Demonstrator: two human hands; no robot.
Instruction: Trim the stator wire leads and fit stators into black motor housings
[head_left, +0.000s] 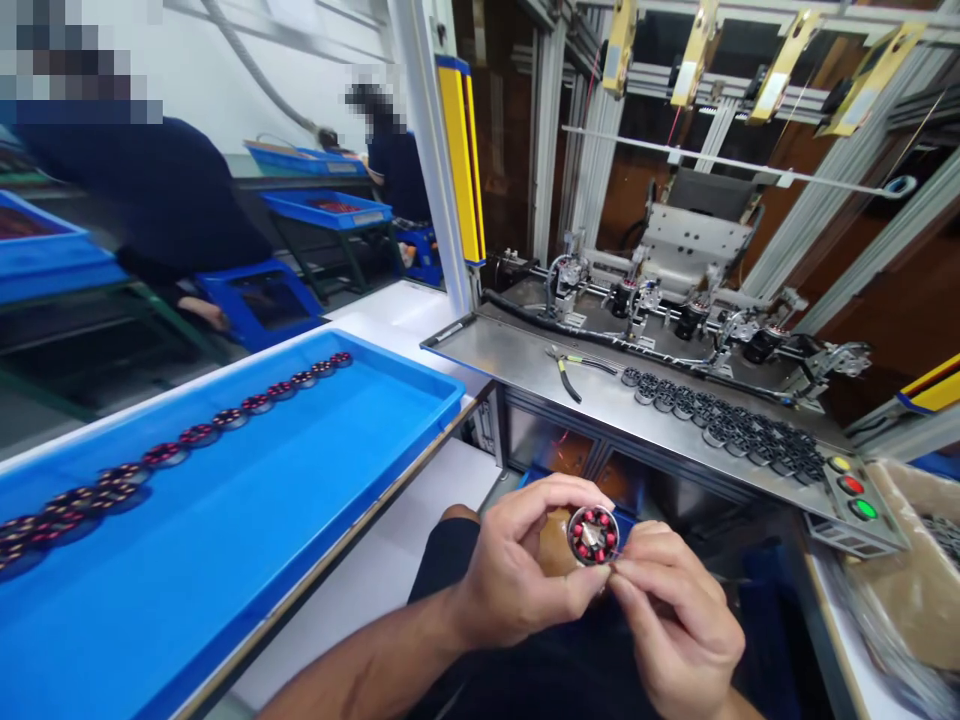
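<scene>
A small round motor stator (593, 535) with red wire coils around a pale centre is gripped by its rim in my left hand (517, 565), its face turned up toward me. The thumb and index finger of that hand are wrapped around its two sides. Close against its lower right edge, my right hand (679, 605) is closed in a pinch on a thin wire (618, 556), mostly hidden by the fingertips. Both hands are above my lap, in front of the machine bench.
At left, a blue tray (247, 540) holds a row of wound stators (199, 435). On the metal bench (517, 365) lie cutting pliers (574, 370) and several black cores (727, 425). Push buttons (852, 485) and a lined box (900, 560) are at right. Two people sit beyond the tray.
</scene>
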